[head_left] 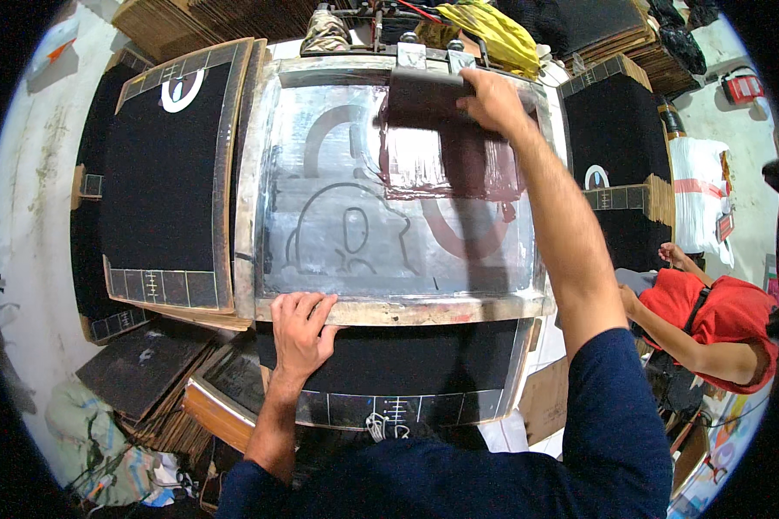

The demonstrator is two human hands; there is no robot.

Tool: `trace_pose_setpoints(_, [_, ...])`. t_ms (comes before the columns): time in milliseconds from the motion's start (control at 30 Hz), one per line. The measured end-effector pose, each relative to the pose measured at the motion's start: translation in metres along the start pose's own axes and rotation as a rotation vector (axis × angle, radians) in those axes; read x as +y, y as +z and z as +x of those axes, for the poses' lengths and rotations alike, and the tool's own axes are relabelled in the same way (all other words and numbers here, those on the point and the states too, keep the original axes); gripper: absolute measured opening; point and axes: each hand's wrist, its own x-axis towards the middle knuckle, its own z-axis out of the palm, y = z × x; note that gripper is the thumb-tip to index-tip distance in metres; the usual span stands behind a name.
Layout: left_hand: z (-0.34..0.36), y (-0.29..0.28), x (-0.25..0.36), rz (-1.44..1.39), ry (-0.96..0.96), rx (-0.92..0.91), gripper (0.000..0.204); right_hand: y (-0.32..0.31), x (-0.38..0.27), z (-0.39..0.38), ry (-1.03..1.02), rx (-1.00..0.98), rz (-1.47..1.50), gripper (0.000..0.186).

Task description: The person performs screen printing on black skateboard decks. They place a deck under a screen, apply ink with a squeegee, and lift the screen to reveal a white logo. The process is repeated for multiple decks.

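A screen-printing frame (389,312) with a wooden rim lies in front of me, above a black fabric-covered board (407,355). Its mesh (320,164) carries a rounded animal-like outline and curved bands. Dark maroon ink (454,186) covers the mesh's upper right part. At the far side, my right hand (491,99) is closed around the right end of a dark grey squeegee (426,76), which sits at the ink's far edge. My left hand (304,336) curls its fingers over the frame's near rail, left of centre.
Black fabric boards stand to the left (169,173) and right (614,130), some with a white oval print. Metal clamps (412,55) meet the frame's far rail. A yellow plastic bag (493,35) lies beyond. Someone in a red shirt (710,320) is at the right.
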Motion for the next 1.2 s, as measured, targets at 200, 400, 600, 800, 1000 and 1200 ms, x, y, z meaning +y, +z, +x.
trace_pose_setpoints(200, [0.002,-0.004,0.003,-0.005,0.0,0.0,0.047,0.009,0.007,0.018,-0.012,0.105,-0.031,0.042])
trace_pose_setpoints(400, [-0.001,-0.002,0.0,-0.02,0.022,0.023,0.043,0.014,-0.06,-0.116,0.042,0.233,0.0,0.034])
trace_pose_setpoints(600, [-0.001,-0.002,-0.003,-0.041,0.072,0.066,0.042,0.0,-0.097,-0.175,0.071,0.545,0.043,0.034])
trace_pose_setpoints(800, [0.015,-0.049,0.017,-0.048,0.099,0.025,0.041,-0.05,-0.171,-0.275,0.124,0.78,0.077,0.051])
trace_pose_setpoints(1000, [0.084,-0.162,0.059,0.08,0.185,0.109,0.058,-0.158,-0.176,-0.236,-0.019,0.964,-0.099,0.029])
trace_pose_setpoints(1200, [0.091,-0.15,-0.026,0.019,0.248,1.119,0.056,-0.279,-0.135,-0.132,0.04,0.963,-0.053,0.035])
